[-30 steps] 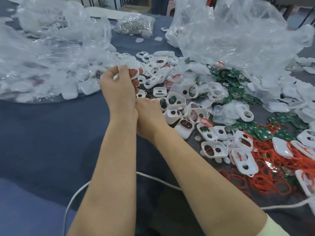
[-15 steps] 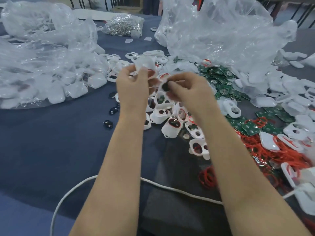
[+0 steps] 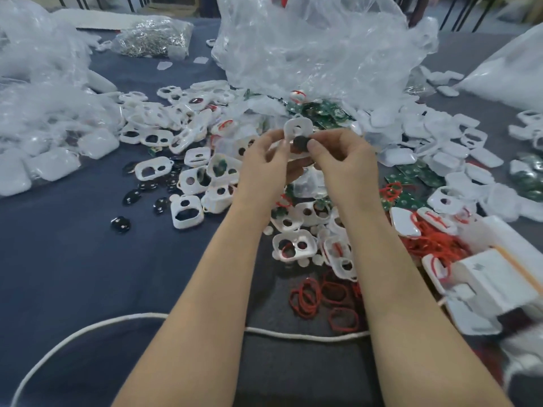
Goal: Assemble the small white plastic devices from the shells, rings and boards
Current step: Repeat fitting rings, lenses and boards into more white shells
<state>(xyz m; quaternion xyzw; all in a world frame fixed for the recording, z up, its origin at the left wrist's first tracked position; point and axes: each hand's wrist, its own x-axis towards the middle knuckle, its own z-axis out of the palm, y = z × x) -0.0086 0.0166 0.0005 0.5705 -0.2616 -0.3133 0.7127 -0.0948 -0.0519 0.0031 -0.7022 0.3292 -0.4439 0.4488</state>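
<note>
Above the middle of the surface (image 3: 73, 259), the two hands are meeting around one small part. The left hand (image 3: 264, 168) is pinching a white shell (image 3: 302, 124) by its side, with the thumb and fingers curled in close. The shell is standing up between the hands, and one round hole is showing near its top. The right hand (image 3: 346, 163) is pinching a dark round piece (image 3: 300, 143) and holding it right against the lower part of the shell. Both hands are closed narrow on what they are holding, and their fingertips are almost touching.

It looks like the person is fitting the dark round piece into the bigger hole of the shell. The piece does not look seated yet, though the thumbs are hiding part of it. The next move is probably asking for care: lining the piece up with the hole, then pushing it in gently while the left hand is holding the shell firm. A ring and a board are likely coming after that.

Below the right hand, closer to the person, red rings (image 3: 308, 298) are lying in a loose heap. Out to the right of the right hand, green boards (image 3: 417, 174) are lying among white parts. To the left of the left hand, loose black pieces (image 3: 160, 205) are lying beside more shells (image 3: 188, 212).
</note>
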